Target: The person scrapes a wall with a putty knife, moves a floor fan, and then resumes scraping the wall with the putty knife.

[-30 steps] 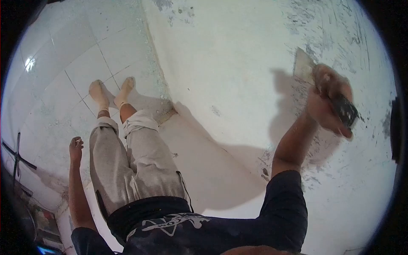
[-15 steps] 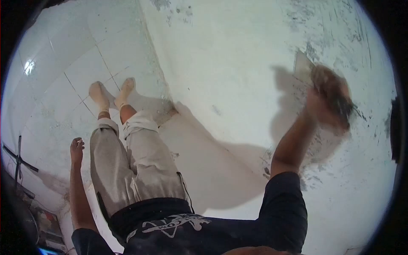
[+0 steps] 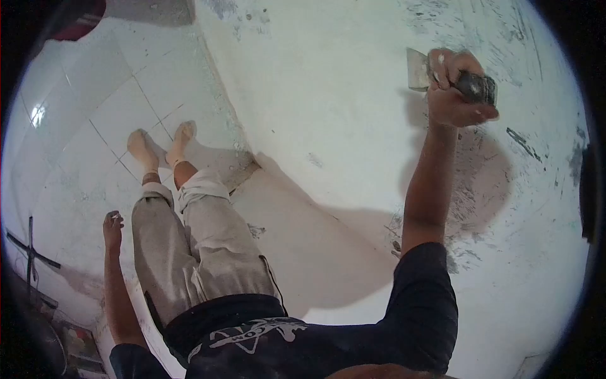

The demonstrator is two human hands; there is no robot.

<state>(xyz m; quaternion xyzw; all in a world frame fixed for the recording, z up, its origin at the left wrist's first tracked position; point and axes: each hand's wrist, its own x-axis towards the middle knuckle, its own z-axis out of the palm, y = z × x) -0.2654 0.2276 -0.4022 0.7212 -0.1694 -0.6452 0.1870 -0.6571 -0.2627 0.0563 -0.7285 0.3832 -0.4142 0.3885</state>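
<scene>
My right hand [image 3: 449,101] is closed around the dark handle of a putty knife [image 3: 418,69], in front of the pale wall [image 3: 341,95]. The flat blade points left, close to the wall; whether its edge touches cannot be told. Grey scuffs and dark streaks mark the wall around and below this hand. At the far left, my left hand [image 3: 113,232] hangs low beside my leg, well apart from the wall. Its fingers are curled, and a small whitish bit shows at them, too small to name.
My feet stand on a white tiled floor [image 3: 82,164] that meets the wall along a corner edge. A black cross-shaped stand or base [image 3: 30,250] is at the left. Cluttered items [image 3: 79,344] sit lower left, and a dark red object [image 3: 79,24] shows at upper left.
My right hand has moved up and left along the wall with the putty knife, and is no longer blurred. My left hand has barely shifted. The dark red object has come into view.
</scene>
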